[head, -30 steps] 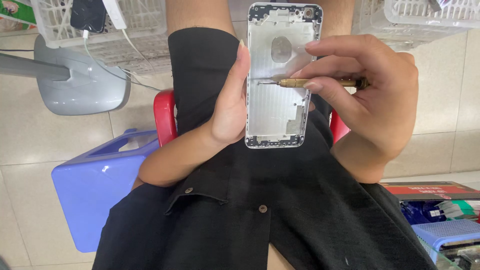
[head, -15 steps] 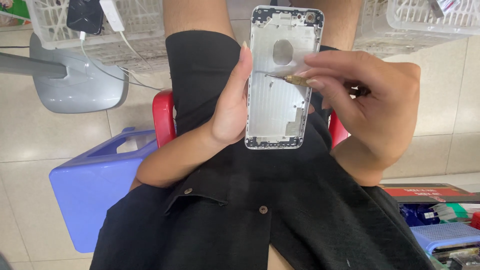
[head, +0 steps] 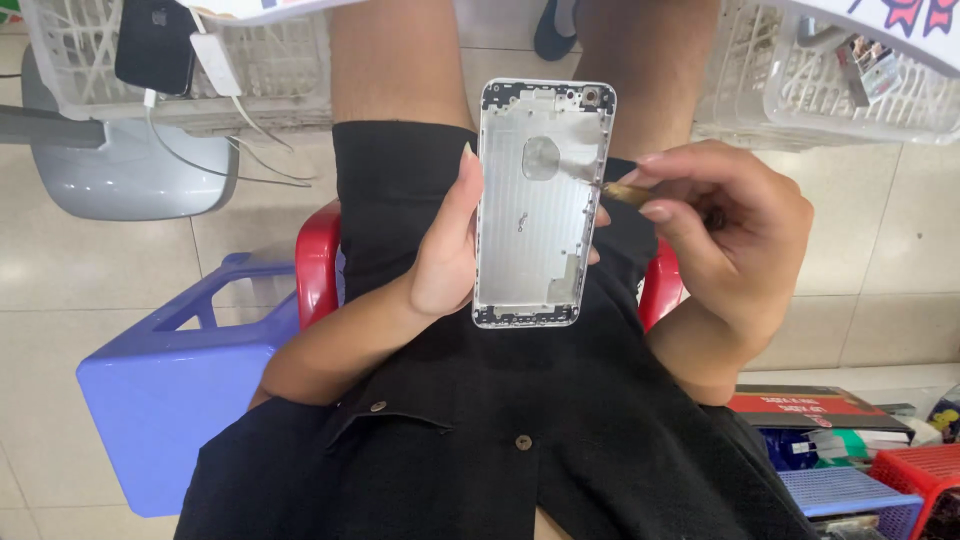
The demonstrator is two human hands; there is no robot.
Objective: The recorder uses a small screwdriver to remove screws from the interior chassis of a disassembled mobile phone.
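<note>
My left hand (head: 440, 250) holds an empty silver phone housing (head: 540, 210) upright over my lap, its bare inner side facing me. My thumb lies along its left edge and my fingers are behind it. My right hand (head: 730, 240) pinches a small brass-coloured tool (head: 625, 192). The tool's tip touches the housing's right edge, near the round cut-out in the upper half. I sit on a red stool (head: 318, 262) in black clothes.
A blue plastic stool (head: 170, 380) stands at the left, with a grey stool (head: 130, 180) behind it. White baskets (head: 250, 70) hold a black phone (head: 155, 45) on a charging cable. Another white basket (head: 850, 90) is top right. Boxes and small red and blue baskets (head: 860, 470) lie lower right.
The tool tip has gone from the middle of the housing up to its upper right edge. The view has shifted, so the housing sits slightly lower in frame.
</note>
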